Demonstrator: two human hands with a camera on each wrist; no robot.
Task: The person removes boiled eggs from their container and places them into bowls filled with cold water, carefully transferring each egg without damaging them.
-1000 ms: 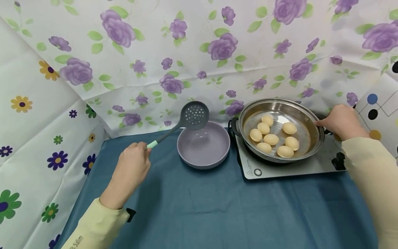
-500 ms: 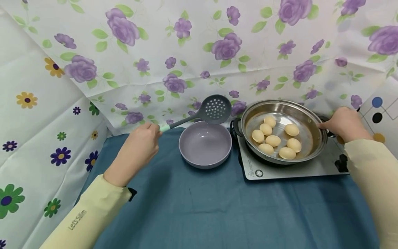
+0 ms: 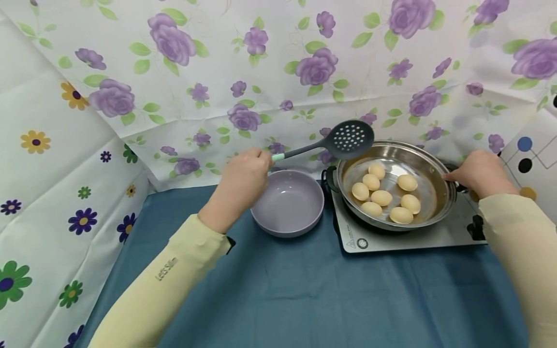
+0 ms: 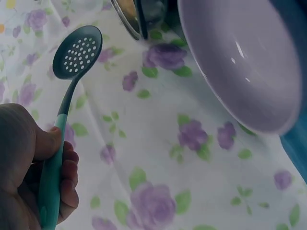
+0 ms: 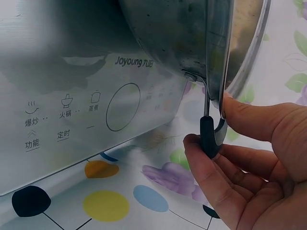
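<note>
Mid-frame, the left hand (image 3: 243,181) grips a skimmer (image 3: 349,139); far right, the right hand (image 3: 484,171) pinches the pan handle (image 5: 207,137). Apparently pre-scoop; next, lower toward the eggs (image 3: 381,198).

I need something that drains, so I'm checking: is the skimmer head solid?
No, the left wrist view shows many round holes through the skimmer head.

The right wrist view's top edge crops the pan (image 5: 170,36)
</note>
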